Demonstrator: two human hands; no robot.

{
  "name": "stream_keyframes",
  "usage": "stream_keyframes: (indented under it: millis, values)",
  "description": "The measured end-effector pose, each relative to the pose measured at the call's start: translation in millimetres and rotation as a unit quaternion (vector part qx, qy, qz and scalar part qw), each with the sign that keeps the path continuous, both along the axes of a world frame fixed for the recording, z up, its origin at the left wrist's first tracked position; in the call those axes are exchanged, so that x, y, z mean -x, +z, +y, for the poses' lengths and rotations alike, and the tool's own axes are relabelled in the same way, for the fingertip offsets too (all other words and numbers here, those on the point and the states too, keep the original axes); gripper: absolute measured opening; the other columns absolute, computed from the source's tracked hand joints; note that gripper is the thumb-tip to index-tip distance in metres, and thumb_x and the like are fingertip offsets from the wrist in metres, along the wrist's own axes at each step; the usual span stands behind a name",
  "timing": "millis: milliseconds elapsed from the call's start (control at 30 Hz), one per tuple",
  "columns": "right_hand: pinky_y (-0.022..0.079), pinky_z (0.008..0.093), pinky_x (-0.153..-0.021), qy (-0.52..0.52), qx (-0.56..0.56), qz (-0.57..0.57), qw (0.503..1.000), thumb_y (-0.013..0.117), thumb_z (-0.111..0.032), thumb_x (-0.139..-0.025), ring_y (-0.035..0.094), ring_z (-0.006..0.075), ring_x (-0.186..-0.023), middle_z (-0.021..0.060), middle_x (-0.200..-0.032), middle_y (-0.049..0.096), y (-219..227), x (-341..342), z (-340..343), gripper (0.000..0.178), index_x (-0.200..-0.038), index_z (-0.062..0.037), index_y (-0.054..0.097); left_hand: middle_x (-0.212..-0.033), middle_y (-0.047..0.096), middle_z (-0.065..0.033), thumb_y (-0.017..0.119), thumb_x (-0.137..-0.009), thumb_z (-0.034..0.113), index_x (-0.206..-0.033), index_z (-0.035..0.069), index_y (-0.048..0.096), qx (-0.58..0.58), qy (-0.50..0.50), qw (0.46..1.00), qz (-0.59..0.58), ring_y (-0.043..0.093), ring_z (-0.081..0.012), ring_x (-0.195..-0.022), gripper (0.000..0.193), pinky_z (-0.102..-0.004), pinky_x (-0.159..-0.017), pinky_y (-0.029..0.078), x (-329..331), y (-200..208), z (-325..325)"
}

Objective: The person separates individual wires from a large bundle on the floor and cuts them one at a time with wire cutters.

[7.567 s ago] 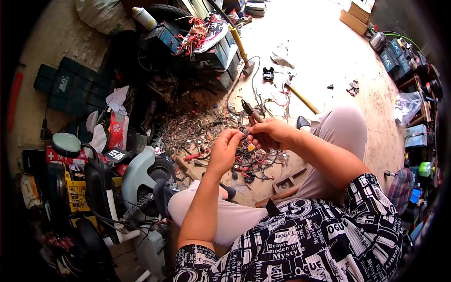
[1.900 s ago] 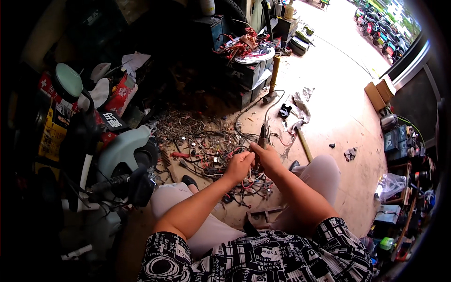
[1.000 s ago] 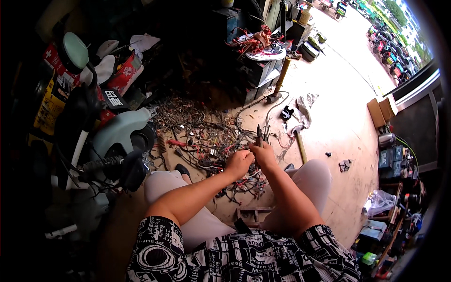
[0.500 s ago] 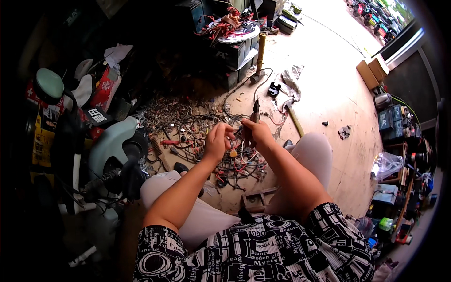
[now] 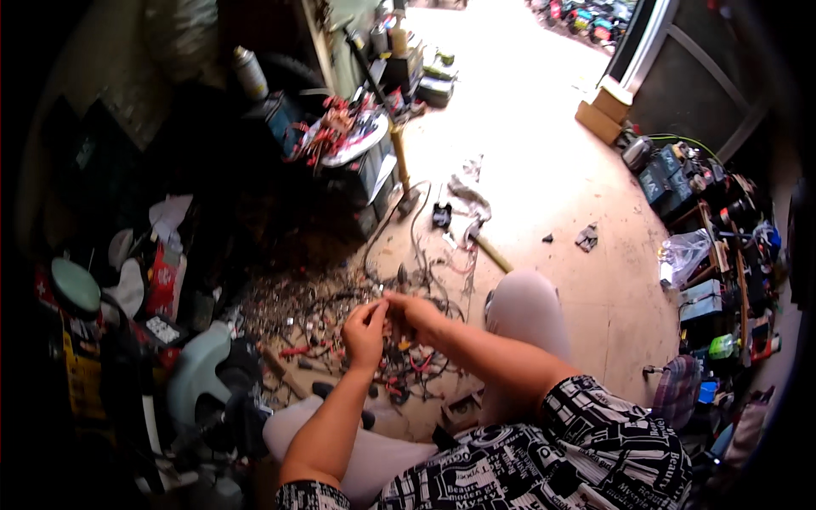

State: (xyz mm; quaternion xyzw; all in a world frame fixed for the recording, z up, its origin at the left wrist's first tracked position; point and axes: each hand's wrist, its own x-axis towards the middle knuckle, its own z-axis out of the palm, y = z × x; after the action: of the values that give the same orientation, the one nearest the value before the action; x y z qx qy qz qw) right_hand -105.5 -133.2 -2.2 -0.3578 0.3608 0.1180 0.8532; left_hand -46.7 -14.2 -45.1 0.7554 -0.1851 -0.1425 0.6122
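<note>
My left hand (image 5: 365, 338) is closed in a pinch, its fingertips meeting my right hand's in front of my knees. Whatever lies between its fingers is too small and blurred to name. My right hand (image 5: 413, 317) is closed round a pair of pliers (image 5: 402, 274), whose dark jaws point away from me; the handles are hidden in the fist. Beneath both hands spreads a tangled heap of cut wires (image 5: 416, 361), black and red, with small scraps among it.
A hammer (image 5: 491, 253) lies beyond my right knee, near a grey rag (image 5: 469, 191) and a black plastic part (image 5: 441, 215). Batteries topped by a white dish (image 5: 361, 143) of red wires stand ahead. Grey-green scooter parts (image 5: 197, 374) crowd the left; a loaded shelf (image 5: 705, 255) lines the right.
The view has swung, so the surroundings sit lower and further left. My left fingers, loosely spread before, have come together in a pinch against my right hand, which keeps the pliers.
</note>
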Motion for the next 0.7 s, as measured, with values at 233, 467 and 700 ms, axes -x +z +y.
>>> stream_keyframes:
  millis: [233,467,700]
  values:
    - [0.037,0.0280,-0.036,-0.012,-0.047,-0.071,0.996,0.043,-0.035,-0.097,0.050,0.0161,-0.042,0.0021,-0.066,0.060,-20,4,-3,0.034,-0.082,-0.0093,0.059,-0.075,0.062,0.0002,0.063,-0.090,0.014,-0.096,0.001,0.068,0.048,0.034,0.992,0.111,0.054,-0.0060,-0.061,0.015,-0.0215,-0.054,0.045,4,23,-14]
    - [0.031,0.0268,-0.038,-0.063,-0.047,-0.079,0.994,0.044,-0.031,-0.096,0.046,0.0122,-0.046,-0.0001,-0.063,0.057,-16,2,-15,0.026,-0.093,-0.0137,0.063,-0.064,0.052,0.0038,0.050,-0.098,0.027,-0.097,0.007,0.064,0.140,0.008,0.981,0.135,0.046,-0.0052,-0.058,0.024,-0.0213,-0.054,0.038,8,14,-24]
    - [0.025,0.0275,-0.034,-0.045,-0.049,-0.081,0.995,0.042,-0.027,-0.095,0.035,0.0127,-0.036,0.0017,-0.053,0.052,-1,-15,-2,0.029,-0.086,-0.0111,0.065,-0.066,0.052,0.0037,0.046,-0.099,0.027,-0.084,0.009,0.057,0.234,0.002,0.943,0.237,0.038,-0.0044,-0.048,0.026,-0.0206,-0.047,0.028,-10,14,-23]
